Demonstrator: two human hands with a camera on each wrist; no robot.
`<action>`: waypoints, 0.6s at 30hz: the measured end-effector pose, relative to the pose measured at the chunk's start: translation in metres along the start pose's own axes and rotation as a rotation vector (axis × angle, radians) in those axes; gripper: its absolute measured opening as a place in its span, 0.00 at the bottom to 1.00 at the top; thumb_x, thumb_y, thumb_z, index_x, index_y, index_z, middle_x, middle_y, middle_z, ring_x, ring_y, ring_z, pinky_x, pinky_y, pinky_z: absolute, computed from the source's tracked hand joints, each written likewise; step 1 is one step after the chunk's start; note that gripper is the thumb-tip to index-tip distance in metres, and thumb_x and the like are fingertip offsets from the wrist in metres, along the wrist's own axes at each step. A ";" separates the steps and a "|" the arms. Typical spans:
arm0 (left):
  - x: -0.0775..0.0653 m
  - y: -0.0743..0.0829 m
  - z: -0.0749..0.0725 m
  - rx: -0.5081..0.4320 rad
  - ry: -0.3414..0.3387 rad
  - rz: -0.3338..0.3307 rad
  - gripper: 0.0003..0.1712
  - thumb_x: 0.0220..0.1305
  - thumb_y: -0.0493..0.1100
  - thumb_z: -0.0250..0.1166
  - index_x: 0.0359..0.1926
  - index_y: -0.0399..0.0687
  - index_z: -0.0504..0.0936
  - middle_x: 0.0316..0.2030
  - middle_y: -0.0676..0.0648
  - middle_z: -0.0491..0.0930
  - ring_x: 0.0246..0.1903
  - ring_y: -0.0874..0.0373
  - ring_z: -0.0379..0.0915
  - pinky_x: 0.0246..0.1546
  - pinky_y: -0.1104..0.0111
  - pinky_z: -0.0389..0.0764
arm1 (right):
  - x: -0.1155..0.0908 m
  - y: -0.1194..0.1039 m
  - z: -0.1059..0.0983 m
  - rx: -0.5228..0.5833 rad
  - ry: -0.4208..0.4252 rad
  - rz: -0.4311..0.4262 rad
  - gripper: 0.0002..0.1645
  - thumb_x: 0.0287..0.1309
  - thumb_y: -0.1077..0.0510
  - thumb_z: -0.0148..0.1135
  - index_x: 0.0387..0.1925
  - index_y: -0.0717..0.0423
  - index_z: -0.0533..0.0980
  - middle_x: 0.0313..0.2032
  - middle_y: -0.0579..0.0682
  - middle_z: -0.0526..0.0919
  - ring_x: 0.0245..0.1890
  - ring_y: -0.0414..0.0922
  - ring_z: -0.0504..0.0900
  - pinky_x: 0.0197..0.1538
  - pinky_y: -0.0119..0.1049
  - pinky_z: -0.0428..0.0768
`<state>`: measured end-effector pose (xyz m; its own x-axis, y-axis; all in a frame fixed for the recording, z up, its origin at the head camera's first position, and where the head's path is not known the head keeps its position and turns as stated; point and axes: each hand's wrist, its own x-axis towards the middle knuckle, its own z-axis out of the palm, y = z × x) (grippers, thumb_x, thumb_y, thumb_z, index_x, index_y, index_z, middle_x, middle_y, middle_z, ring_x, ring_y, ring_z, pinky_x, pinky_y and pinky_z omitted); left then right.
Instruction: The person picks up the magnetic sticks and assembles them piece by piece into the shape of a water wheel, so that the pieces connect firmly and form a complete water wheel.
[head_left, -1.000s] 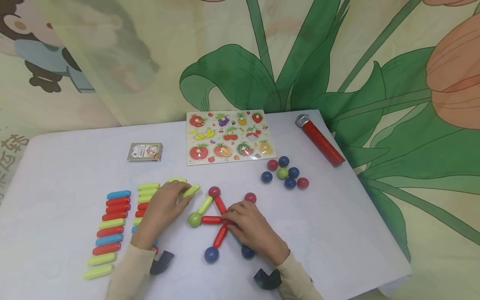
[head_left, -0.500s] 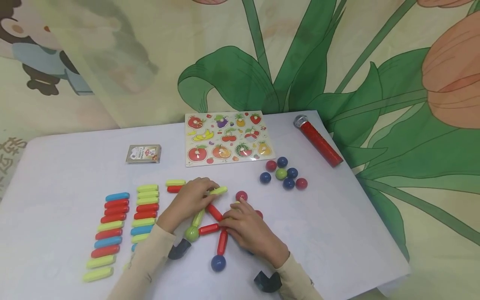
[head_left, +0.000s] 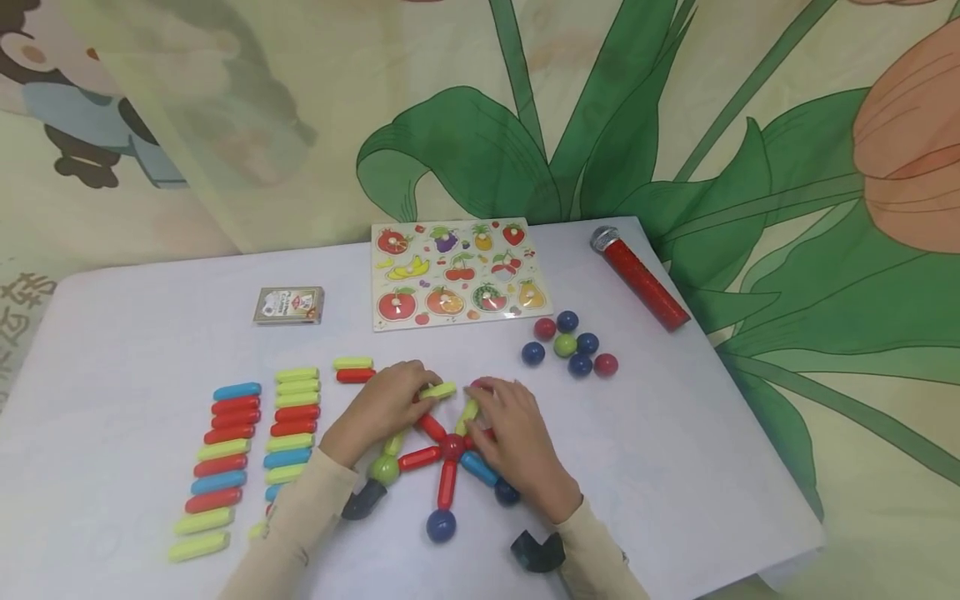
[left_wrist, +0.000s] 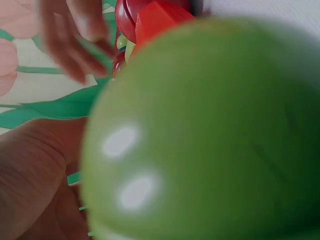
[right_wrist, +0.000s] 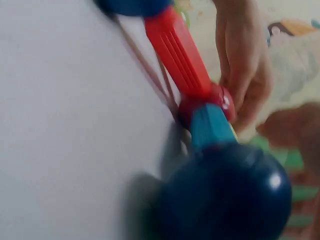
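My left hand [head_left: 384,410] pinches a yellow-green magnetic rod [head_left: 439,390] over the back left of a star-like build of rods and balls. A red ball [head_left: 452,447] forms its centre, joined by red rods [head_left: 447,486], a blue rod [head_left: 478,468] and a yellow-green rod [head_left: 467,413]. My right hand [head_left: 519,432] grips a pinkish-red ball [head_left: 477,384] at that yellow-green rod's far end, its fingers covering most of it. Outer balls include a green ball [left_wrist: 200,135], large in the left wrist view, and a dark blue ball [right_wrist: 230,195]. My left hand hides the back-left corner.
Loose rods lie in columns at left [head_left: 218,463] and beside my left arm [head_left: 291,428]. Loose balls [head_left: 566,345] cluster behind my right hand. Further back are a card box [head_left: 288,306], a fruit puzzle board [head_left: 461,275] and a red microphone [head_left: 641,279].
My left hand has carried the yellow-green rod rightward from the loose rods to the build. My right hand has shifted from the centre to the pinkish-red ball. The build has turned slightly.
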<state>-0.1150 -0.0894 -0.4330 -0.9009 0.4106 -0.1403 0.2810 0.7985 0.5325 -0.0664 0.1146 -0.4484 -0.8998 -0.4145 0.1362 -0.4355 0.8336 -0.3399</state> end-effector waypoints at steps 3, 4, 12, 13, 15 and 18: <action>-0.001 0.000 0.000 0.004 -0.003 0.001 0.19 0.57 0.44 0.70 0.49 0.45 0.83 0.35 0.51 0.78 0.34 0.59 0.70 0.40 0.66 0.79 | 0.004 0.003 0.001 -0.016 -0.040 0.152 0.32 0.58 0.48 0.64 0.62 0.51 0.69 0.59 0.51 0.74 0.59 0.50 0.71 0.66 0.50 0.65; -0.001 0.001 0.000 0.004 -0.006 0.000 0.19 0.57 0.44 0.70 0.49 0.45 0.83 0.35 0.52 0.78 0.33 0.59 0.70 0.39 0.67 0.78 | 0.006 0.003 0.001 -0.004 -0.058 0.174 0.32 0.58 0.47 0.63 0.63 0.51 0.69 0.60 0.51 0.74 0.60 0.51 0.71 0.66 0.50 0.65; 0.000 0.001 0.002 0.012 0.005 -0.006 0.20 0.55 0.45 0.72 0.50 0.46 0.83 0.33 0.53 0.76 0.32 0.60 0.69 0.35 0.71 0.76 | 0.013 0.004 0.008 0.119 -0.078 0.124 0.33 0.59 0.47 0.63 0.65 0.49 0.68 0.64 0.50 0.70 0.63 0.49 0.69 0.65 0.49 0.67; 0.000 0.001 0.002 0.014 0.006 -0.004 0.21 0.55 0.45 0.72 0.50 0.46 0.83 0.33 0.52 0.76 0.32 0.60 0.69 0.35 0.71 0.76 | 0.013 0.003 0.008 0.123 -0.079 0.121 0.33 0.59 0.47 0.63 0.65 0.48 0.68 0.64 0.50 0.69 0.63 0.49 0.69 0.65 0.49 0.67; -0.001 0.000 0.002 0.017 0.011 0.001 0.21 0.55 0.46 0.72 0.50 0.47 0.83 0.34 0.52 0.76 0.33 0.60 0.69 0.36 0.70 0.77 | 0.013 0.003 0.008 0.119 -0.081 0.125 0.33 0.59 0.47 0.63 0.65 0.47 0.68 0.65 0.49 0.69 0.64 0.48 0.68 0.65 0.49 0.67; -0.006 -0.006 -0.003 0.014 0.048 0.004 0.21 0.58 0.48 0.69 0.52 0.48 0.82 0.38 0.51 0.78 0.38 0.57 0.72 0.42 0.64 0.80 | 0.011 0.001 0.006 0.103 -0.058 0.125 0.32 0.58 0.47 0.64 0.64 0.46 0.69 0.64 0.49 0.69 0.63 0.48 0.68 0.64 0.48 0.68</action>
<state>-0.1123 -0.0974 -0.4328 -0.9147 0.3922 -0.0979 0.2885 0.8030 0.5214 -0.0768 0.1087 -0.4526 -0.9425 -0.3324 0.0341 -0.3121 0.8394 -0.4450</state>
